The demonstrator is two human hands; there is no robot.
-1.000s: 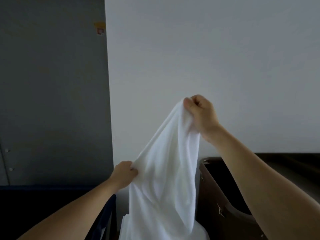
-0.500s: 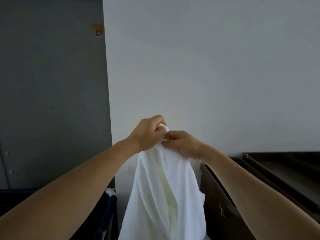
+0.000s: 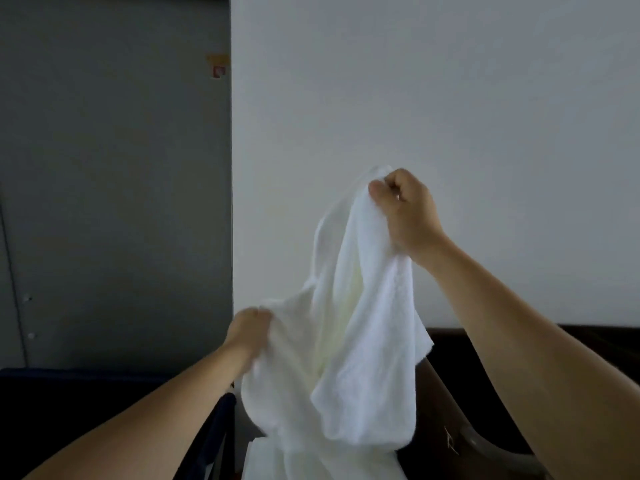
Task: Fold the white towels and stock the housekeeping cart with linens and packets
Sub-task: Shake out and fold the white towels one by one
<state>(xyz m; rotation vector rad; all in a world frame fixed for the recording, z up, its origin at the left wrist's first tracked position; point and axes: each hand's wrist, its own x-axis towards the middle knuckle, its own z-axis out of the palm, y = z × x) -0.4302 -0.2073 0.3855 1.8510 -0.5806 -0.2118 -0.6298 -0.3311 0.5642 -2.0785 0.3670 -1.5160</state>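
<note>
Against a pale wall (image 3: 450, 98), in the head view, a white towel (image 3: 367, 341) is held up in the air by both hands. Its top edge is gripped high by the right hand (image 3: 410, 216), whose fingers (image 3: 389, 183) are curled closed round a bunch of cloth. A lower edge is pinched by the left hand (image 3: 247, 329), its fingers closed on the fabric and partly hidden by it. Between the two hands the towel is draped in loose folds, and its lower part is cut off by the bottom of the frame. A grey panel (image 3: 114, 168) bearing a small sticker (image 3: 217, 65) is seen at the left. A dark blue bin (image 3: 69, 393) is seen below it, and a dark brown container (image 3: 450, 403) beside the right forearm.
</note>
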